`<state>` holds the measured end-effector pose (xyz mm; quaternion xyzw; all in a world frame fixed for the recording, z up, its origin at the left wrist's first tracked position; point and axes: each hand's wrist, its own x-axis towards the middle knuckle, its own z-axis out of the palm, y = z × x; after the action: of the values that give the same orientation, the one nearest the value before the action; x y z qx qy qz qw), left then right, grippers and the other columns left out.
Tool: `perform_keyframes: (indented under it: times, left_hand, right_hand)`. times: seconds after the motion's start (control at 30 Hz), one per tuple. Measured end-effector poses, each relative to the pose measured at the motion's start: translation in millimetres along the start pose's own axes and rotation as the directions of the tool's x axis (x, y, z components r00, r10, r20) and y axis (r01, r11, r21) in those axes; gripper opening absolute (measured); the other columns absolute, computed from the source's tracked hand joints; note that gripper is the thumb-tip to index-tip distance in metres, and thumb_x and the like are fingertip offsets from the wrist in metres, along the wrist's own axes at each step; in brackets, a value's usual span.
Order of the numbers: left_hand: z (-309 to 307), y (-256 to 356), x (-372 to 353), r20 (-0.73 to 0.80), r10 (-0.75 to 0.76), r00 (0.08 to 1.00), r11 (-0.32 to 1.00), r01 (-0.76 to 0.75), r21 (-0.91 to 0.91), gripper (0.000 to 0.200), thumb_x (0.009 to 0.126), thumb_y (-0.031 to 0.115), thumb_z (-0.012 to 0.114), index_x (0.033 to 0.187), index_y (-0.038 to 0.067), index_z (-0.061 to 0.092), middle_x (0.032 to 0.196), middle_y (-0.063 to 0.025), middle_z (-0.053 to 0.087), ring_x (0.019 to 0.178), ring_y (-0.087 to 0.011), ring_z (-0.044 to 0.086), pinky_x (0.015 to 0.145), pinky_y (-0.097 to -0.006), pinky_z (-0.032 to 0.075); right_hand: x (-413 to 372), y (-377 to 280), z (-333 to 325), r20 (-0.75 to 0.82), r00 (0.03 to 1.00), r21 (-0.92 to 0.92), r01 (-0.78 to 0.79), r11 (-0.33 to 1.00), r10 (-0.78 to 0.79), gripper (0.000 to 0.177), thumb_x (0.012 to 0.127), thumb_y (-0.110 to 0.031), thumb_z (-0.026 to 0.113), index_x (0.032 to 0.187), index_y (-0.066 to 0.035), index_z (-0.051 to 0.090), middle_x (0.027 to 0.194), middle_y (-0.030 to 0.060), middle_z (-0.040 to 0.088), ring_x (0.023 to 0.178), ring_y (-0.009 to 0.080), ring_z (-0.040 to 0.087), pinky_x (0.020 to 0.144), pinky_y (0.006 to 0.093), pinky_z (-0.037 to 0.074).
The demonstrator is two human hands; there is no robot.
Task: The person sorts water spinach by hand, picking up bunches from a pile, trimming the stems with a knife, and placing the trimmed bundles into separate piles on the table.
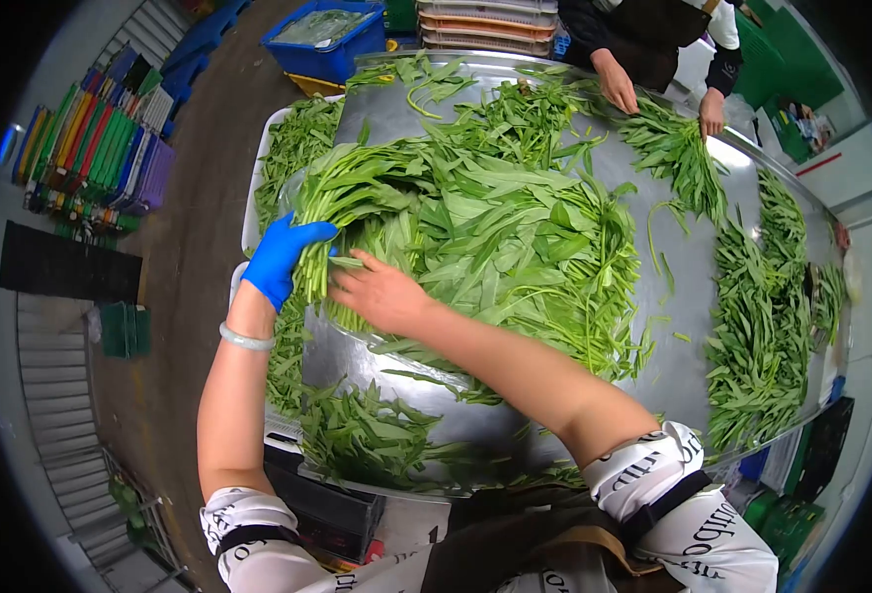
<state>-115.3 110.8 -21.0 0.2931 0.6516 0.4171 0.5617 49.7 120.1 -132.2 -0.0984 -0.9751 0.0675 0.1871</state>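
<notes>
My left hand, in a blue glove, is closed around the stem end of a thick bunch of leafy green stalks lying at the left of a steel table. My bare right hand rests on the stems just right of the glove, fingers spread and pointing left. The bunch fans out to the right into a large heap of greens in the middle of the table.
Across the table another person's two hands sort greens. More greens lie along the right side and at the near edge. A white tray of greens sits at left, a blue crate behind, stacked coloured crates on the floor.
</notes>
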Motion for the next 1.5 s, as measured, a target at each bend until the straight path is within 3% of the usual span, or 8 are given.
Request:
perform_keyframes:
  times: [0.3, 0.4, 0.53, 0.7, 1.0, 1.17, 1.4, 1.5]
  left_hand:
    - [-5, 75, -93, -0.353, 0.348, 0.869, 0.840, -0.456, -0.294, 0.033, 0.081, 0.017, 0.064, 0.109, 0.002, 0.059, 0.091, -0.0091, 0.064, 0.076, -0.0165, 0.061, 0.066, -0.0291, 0.052]
    - [36, 60, -126, -0.301, 0.550, 0.779, 0.776, -0.610, -0.162, 0.037, 0.078, 0.014, 0.062, 0.112, 0.000, 0.055, 0.090, -0.0101, 0.063, 0.076, -0.0172, 0.060, 0.068, -0.0288, 0.049]
    - [111, -34, -152, -0.300, 0.384, 0.873, 0.902, -0.424, -0.079, 0.038, 0.071, -0.001, 0.074, 0.106, 0.000, 0.059, 0.097, -0.0079, 0.064, 0.083, -0.0156, 0.061, 0.074, -0.0304, 0.052]
    - [208, -211, -145, -0.143, 0.165, 0.976, 0.942, -0.199, -0.270, 0.056, 0.073, 0.002, 0.076, 0.122, 0.000, 0.047, 0.106, -0.0084, 0.061, 0.091, -0.0155, 0.060, 0.081, -0.0293, 0.050]
    - [228, -219, -169, -0.011, 0.220, 0.975, 0.968, -0.220, -0.120, 0.087, 0.072, 0.012, 0.078, 0.140, 0.000, 0.025, 0.127, -0.0152, 0.050, 0.113, -0.0235, 0.052, 0.095, -0.0342, 0.043]
    - [248, -233, -184, 0.100, 0.413, 0.905, 0.880, -0.425, 0.211, 0.100, 0.069, 0.018, 0.080, 0.145, 0.000, 0.017, 0.132, -0.0200, 0.044, 0.121, -0.0311, 0.046, 0.101, -0.0419, 0.038]
    - [276, -177, -238, 0.267, 0.646, 0.715, 0.487, -0.656, 0.577, 0.087, 0.070, 0.022, 0.079, 0.142, 0.004, 0.034, 0.135, -0.0170, 0.044, 0.122, -0.0308, 0.044, 0.103, -0.0408, 0.035]
    - [287, -187, -238, 0.031, 0.636, 0.771, 0.730, -0.614, 0.300, 0.044, 0.079, 0.008, 0.069, 0.122, 0.006, 0.058, 0.115, -0.0112, 0.057, 0.103, -0.0245, 0.055, 0.090, -0.0352, 0.043]
  right_hand:
    - [-8, -1, 13, 0.131, 0.983, -0.043, -0.124, 0.991, 0.129, 0.050, 0.083, -0.016, 0.050, 0.132, -0.006, 0.047, 0.141, 0.0122, 0.041, 0.135, 0.0275, 0.032, 0.113, 0.0427, 0.021]
    - [-21, -27, -20, 0.011, 0.970, 0.400, -0.226, 0.888, 0.241, 0.053, 0.080, -0.010, 0.053, 0.132, -0.003, 0.046, 0.139, 0.0145, 0.042, 0.130, 0.0303, 0.039, 0.109, 0.0415, 0.029]
    - [-102, -77, -72, 0.422, 0.808, 0.905, -0.349, -0.242, 0.411, 0.051, 0.080, -0.005, 0.046, 0.130, 0.003, 0.043, 0.124, 0.0136, 0.052, 0.114, 0.0230, 0.050, 0.096, 0.0321, 0.040]
    - [-244, -115, -39, 0.758, 0.467, 0.603, -0.233, -0.763, 0.456, 0.060, 0.078, -0.006, 0.050, 0.137, -0.001, 0.038, 0.124, 0.0068, 0.053, 0.111, 0.0158, 0.050, 0.096, 0.0270, 0.037]
    - [-281, -113, -65, 0.680, 0.563, 0.674, -0.227, -0.703, 0.470, 0.078, 0.082, -0.018, 0.063, 0.145, 0.002, 0.021, 0.140, 0.0105, 0.040, 0.128, 0.0163, 0.036, 0.109, 0.0308, 0.026]
    - [-262, -106, -98, 0.581, 0.537, 0.811, -0.441, -0.384, 0.611, 0.053, 0.079, -0.023, 0.074, 0.122, -0.001, 0.052, 0.113, 0.0071, 0.060, 0.102, 0.0147, 0.055, 0.091, 0.0292, 0.043]
    - [-327, -109, -127, 0.428, 0.772, 0.685, 0.061, -0.726, 0.469, 0.035, 0.078, -0.024, 0.066, 0.102, -0.002, 0.056, 0.083, 0.0100, 0.059, 0.076, 0.0201, 0.058, 0.083, 0.0388, 0.048]
    - [-355, -125, -110, 0.546, 0.717, 0.501, 0.135, -0.855, 0.433, 0.035, 0.076, -0.029, 0.063, 0.098, -0.003, 0.054, 0.077, 0.0072, 0.053, 0.069, 0.0190, 0.052, 0.079, 0.0390, 0.045]
